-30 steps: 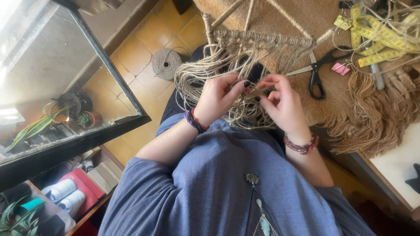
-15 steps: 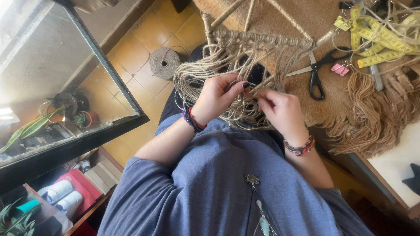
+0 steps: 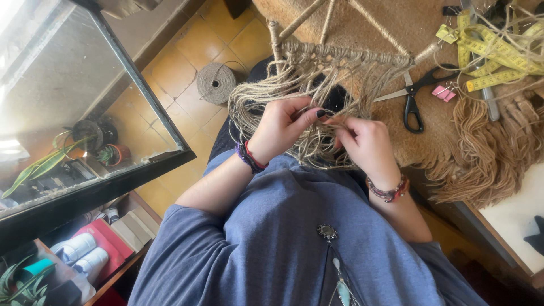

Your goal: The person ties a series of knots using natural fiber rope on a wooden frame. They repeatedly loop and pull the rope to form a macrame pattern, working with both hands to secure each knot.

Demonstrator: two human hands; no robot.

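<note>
A macramé piece of jute cord hangs from a wrapped stick, its loose strands falling over my lap. My left hand pinches a few of those strands between thumb and fingers. My right hand is closed on neighbouring strands right beside it, the fingertips of both hands almost touching. Both wrists wear beaded bracelets. The knot between the fingers is hidden.
Black-handled scissors lie on the brown fringed cloth, with a yellow tape measure and pink clips near them. A spool of jute twine stands on the tiled floor. A glass tank fills the left.
My hands have drawn closer together and shifted slightly down the strands; the left hand's fingers have curled tighter on the cords.
</note>
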